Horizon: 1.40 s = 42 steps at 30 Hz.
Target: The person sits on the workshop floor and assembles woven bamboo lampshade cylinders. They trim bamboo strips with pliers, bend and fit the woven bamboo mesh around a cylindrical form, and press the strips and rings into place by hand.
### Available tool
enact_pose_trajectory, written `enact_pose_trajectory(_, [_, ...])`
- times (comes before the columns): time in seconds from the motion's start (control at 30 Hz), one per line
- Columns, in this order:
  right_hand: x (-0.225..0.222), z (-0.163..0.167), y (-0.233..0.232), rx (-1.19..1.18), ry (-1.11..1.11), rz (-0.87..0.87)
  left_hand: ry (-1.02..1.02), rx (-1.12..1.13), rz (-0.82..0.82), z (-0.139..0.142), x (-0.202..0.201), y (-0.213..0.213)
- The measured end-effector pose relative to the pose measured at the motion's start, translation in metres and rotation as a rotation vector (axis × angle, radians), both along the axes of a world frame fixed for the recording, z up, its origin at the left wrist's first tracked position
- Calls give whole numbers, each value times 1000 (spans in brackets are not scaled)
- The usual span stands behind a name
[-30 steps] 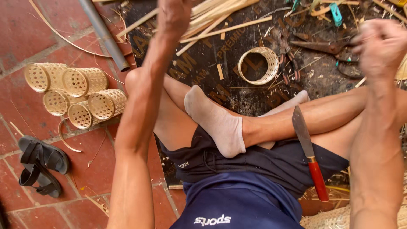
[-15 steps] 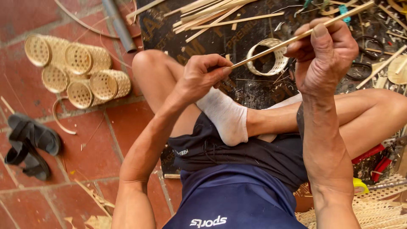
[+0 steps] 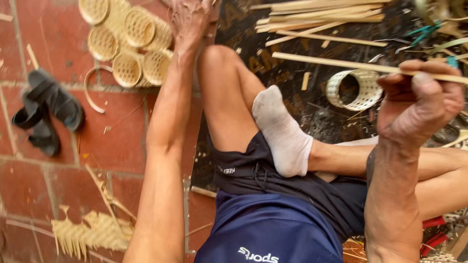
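Note:
My right hand (image 3: 419, 102) is raised at the right, closed on a long thin bamboo strip (image 3: 336, 62) that runs leftward over the dark mat. Just below the strip lies a small woven bamboo ring (image 3: 353, 90). My left arm stretches forward, and my left hand (image 3: 192, 17) is at the top edge, beside a cluster of small round woven baskets (image 3: 126, 44). Its fingers are partly cut off by the frame. My crossed legs and a white sock (image 3: 282, 131) fill the middle.
A bundle of bamboo strips (image 3: 321, 14) lies at the top of the dark mat (image 3: 312, 117). Black sandals (image 3: 46, 112) sit on the red tile floor at the left. A frayed woven scrap (image 3: 90, 234) lies at the lower left. Red-handled tools (image 3: 434, 231) show at the lower right.
My left hand has let go of the bamboo strip and reached forward to the left, next to the woven baskets. My right hand keeps hold of the strip.

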State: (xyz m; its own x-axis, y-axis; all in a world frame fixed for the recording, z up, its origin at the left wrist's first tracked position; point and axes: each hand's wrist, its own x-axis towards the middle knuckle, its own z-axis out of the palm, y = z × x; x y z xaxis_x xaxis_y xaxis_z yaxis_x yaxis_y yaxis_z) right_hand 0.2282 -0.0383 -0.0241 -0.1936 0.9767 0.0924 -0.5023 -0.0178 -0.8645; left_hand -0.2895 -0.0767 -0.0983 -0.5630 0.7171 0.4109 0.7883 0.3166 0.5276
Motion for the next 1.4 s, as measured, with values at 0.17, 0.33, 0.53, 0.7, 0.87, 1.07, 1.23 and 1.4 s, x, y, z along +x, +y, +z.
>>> enact_pose_trajectory(0.17, [-1,34,-22,-67,-9,-92,-89,-214,168,-17,-31,39])
enact_pose_trajectory(0.33, [15,46,-33,-243,161,-181,-853,-177,62,29,-36,-3])
enact_pose_trajectory(0.53, [24,54,-47,-182,62,-210,-952,211,-454,109,76,-65])
enact_pose_trajectory(0.7, [33,52,-67,-7,-130,-272,-1343,118,-713,137,209,-104])
enact_pose_trajectory(0.87, [48,53,-92,110,-274,-372,-1649,93,-702,139,259,-112])
enact_pose_trajectory(1.07, [57,58,-109,179,-403,-466,-1691,-3,-621,122,277,-105])
enact_pose_trajectory(1.23, [69,58,-115,177,-402,-391,-1708,-36,-601,108,281,-105])
enact_pose_trajectory(1.4, [83,60,-127,216,-416,-270,-1785,-36,-583,103,286,-106])
